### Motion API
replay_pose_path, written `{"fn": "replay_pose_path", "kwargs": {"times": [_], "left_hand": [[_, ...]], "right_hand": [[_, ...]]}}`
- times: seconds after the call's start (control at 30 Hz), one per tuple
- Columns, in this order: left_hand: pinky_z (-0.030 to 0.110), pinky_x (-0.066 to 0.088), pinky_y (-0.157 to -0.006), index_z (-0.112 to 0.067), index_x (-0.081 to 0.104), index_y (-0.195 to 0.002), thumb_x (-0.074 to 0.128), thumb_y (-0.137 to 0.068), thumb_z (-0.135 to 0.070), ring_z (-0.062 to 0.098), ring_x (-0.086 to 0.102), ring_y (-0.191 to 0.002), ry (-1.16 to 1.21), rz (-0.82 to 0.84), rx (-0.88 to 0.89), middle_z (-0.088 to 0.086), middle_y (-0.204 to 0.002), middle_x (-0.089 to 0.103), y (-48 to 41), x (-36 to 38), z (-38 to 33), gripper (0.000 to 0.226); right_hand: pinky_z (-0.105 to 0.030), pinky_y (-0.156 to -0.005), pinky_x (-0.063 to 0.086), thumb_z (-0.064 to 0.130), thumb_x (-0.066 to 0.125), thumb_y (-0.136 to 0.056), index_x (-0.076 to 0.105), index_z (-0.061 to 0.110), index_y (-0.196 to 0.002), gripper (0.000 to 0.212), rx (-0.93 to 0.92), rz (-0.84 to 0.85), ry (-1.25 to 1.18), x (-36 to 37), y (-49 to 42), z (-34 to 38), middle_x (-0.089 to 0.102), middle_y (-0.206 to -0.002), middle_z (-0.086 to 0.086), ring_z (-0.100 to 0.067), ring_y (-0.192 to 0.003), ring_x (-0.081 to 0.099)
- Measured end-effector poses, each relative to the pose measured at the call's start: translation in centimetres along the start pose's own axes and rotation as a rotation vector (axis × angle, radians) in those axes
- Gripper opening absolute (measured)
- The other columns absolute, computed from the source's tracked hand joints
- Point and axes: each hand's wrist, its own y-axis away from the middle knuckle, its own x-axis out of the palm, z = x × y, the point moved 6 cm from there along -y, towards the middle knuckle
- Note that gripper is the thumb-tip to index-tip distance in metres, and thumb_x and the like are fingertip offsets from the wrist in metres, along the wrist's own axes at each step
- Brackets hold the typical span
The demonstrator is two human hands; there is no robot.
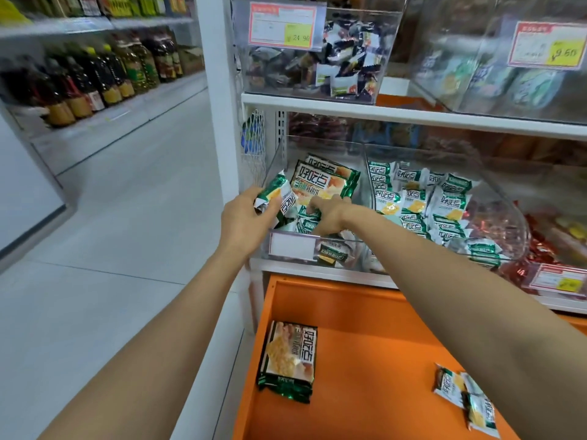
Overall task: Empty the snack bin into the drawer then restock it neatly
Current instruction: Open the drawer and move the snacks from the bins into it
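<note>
1. Shop aisle; snack bin (pixel 275 166) sits at the shelf's (pixel 317 274) left end, above the open orange drawer (pixel 365 344).
2. Left hand (pixel 251 214) clamps small packets (pixel 276 195).
3. Right hand (pixel 327 214) touches packets (pixel 305 222) inside; grip unclear.

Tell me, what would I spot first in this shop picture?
The bright orange drawer pulled open at the bottom, with a big green snack bag lying in it. Just above, the left hand grips small green packets at the clear bin, while the right hand reaches inside.
</note>
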Motion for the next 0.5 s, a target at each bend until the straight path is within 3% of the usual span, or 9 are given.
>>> {"fn": "replay_pose_path", "kwargs": {"times": [0.13, 0.3, 0.43, 0.5], "left_hand": [[0.025, 0.050, -0.065, -0.014, 0.061, -0.119, 0.053, -0.094, -0.043, 0.015, 0.064, -0.087, 0.056, 0.004, -0.019, 0.003, -0.107, 0.070, 0.3, 0.1, 0.1, 0.039], [0.016, 0.047, -0.062, -0.013, 0.060, -0.123, 0.053, -0.095, -0.041, 0.014, 0.064, -0.092, 0.094, -0.009, -0.019, 0.005, -0.113, 0.069, 0.5, 0.1, 0.1, 0.040], [0.014, 0.046, -0.062, -0.014, 0.059, -0.124, 0.053, -0.095, -0.040, 0.013, 0.064, -0.091, 0.128, -0.016, -0.027, 0.005, -0.113, 0.069, 0.7, 0.0, 0.1, 0.040], [0.016, 0.048, -0.063, -0.014, 0.060, -0.123, 0.053, -0.095, -0.040, 0.011, 0.063, -0.089, 0.134, -0.011, -0.021, 0.004, -0.112, 0.069, 0.7, 0.0, 0.1, 0.039]], "right_hand": [[-0.053, -0.113, 0.029, 0.035, 0.063, -0.088, 0.006, 0.030, -0.153, 0.087, 0.031, 0.102, 0.039, 0.8, -0.2, -0.1, 0.012, -0.158, -0.014, -0.040, -0.141, 0.023], [-0.051, -0.107, 0.038, 0.024, 0.066, -0.086, 0.016, 0.028, -0.149, 0.081, 0.040, 0.053, -0.013, 0.4, -0.7, 0.6, 0.034, -0.149, -0.015, -0.038, -0.129, 0.039], [-0.046, -0.107, 0.039, 0.023, 0.075, -0.081, 0.008, 0.024, -0.153, 0.099, 0.013, 0.186, -0.009, 0.5, -0.1, 1.0, 0.021, -0.157, -0.012, -0.037, -0.135, 0.034], [-0.043, -0.100, 0.046, 0.015, 0.075, -0.081, 0.013, 0.023, -0.153, 0.095, -0.009, 0.179, -0.037, 0.2, 0.2, 0.9, 0.021, -0.157, -0.011, -0.036, -0.133, 0.038]]}}
